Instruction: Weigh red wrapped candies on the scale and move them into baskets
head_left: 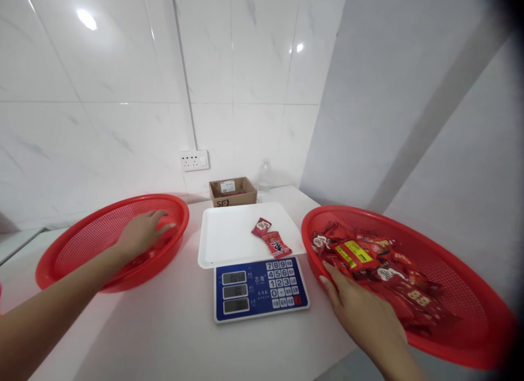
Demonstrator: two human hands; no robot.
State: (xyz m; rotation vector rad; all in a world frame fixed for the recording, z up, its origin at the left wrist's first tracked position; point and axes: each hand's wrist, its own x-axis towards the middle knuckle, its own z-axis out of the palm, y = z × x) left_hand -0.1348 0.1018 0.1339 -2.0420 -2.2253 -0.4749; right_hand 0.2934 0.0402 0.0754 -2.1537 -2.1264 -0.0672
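My left hand (141, 233) reaches into the left red plastic basket (45, 266), its thumb and fingers apart and nothing seen between them. Some red packets (149, 254) lie low in that basket, partly covered by my arm. On the near rim of the right red basket (462, 351) rests my right hand (360, 310), curled over the edge beside a heap of red snack packets (380, 255). Its far fingers are partly hidden. Between the baskets is a digital scale (261, 290) with a white tray (227, 236). Two small red packets (276, 244) lie on the tray.
A small open cardboard box (233, 200) stands behind the scale against the tiled wall. Next to it is a clear plastic object (265, 173). A wall socket (195, 160) sits above the white table (172, 337). The grey wall (409, 124) rises behind the right basket.
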